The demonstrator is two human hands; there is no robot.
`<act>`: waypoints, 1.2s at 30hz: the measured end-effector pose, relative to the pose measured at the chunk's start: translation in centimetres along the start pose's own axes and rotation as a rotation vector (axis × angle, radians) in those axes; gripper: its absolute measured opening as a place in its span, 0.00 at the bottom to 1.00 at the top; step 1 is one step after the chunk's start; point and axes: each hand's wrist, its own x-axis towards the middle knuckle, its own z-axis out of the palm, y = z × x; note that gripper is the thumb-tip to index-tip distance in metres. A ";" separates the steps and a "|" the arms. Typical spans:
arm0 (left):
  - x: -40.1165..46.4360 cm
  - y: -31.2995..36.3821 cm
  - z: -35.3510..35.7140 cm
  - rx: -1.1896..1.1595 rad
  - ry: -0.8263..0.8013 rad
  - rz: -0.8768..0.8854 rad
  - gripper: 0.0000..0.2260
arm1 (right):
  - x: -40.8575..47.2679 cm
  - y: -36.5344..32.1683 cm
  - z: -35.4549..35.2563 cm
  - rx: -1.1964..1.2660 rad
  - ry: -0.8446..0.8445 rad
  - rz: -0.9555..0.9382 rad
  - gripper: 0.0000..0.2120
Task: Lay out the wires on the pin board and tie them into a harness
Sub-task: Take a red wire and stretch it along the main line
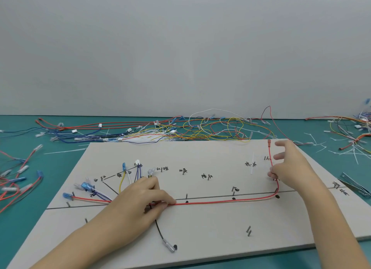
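One pin board; two hands: left hand fingers pinching red wire, right hand likewise.

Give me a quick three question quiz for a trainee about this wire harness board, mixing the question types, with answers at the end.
1. True or false: the long red wire runs along the pale grey pin board, then turns up toward its far edge on the right.
2. Which hand pinches that wire at the bend? A) left hand B) right hand
3. Fill in: the thin black wire near the board's front edge ends in a ____ terminal sleeve.

Key: 1 true; 2 B; 3 clear.
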 end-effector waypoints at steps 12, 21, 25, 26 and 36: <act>0.0 -0.1 0.0 -0.003 0.004 0.004 0.09 | 1.9 0.2 1.2 -0.179 0.114 -0.040 0.10; 0.1 -0.2 0.1 -0.011 0.003 0.011 0.10 | 1.9 1.0 0.4 -0.086 0.027 -0.002 0.06; 0.1 -0.3 0.1 -0.019 0.009 0.013 0.10 | 1.2 0.9 -0.9 0.046 0.001 -0.016 0.09; 0.1 -0.3 0.1 -0.020 0.010 0.014 0.10 | 1.0 1.0 -1.3 0.055 -0.006 -0.014 0.09; 0.1 -0.3 0.2 -0.022 0.015 0.009 0.10 | 0.5 1.3 -2.7 -0.047 0.054 0.007 0.11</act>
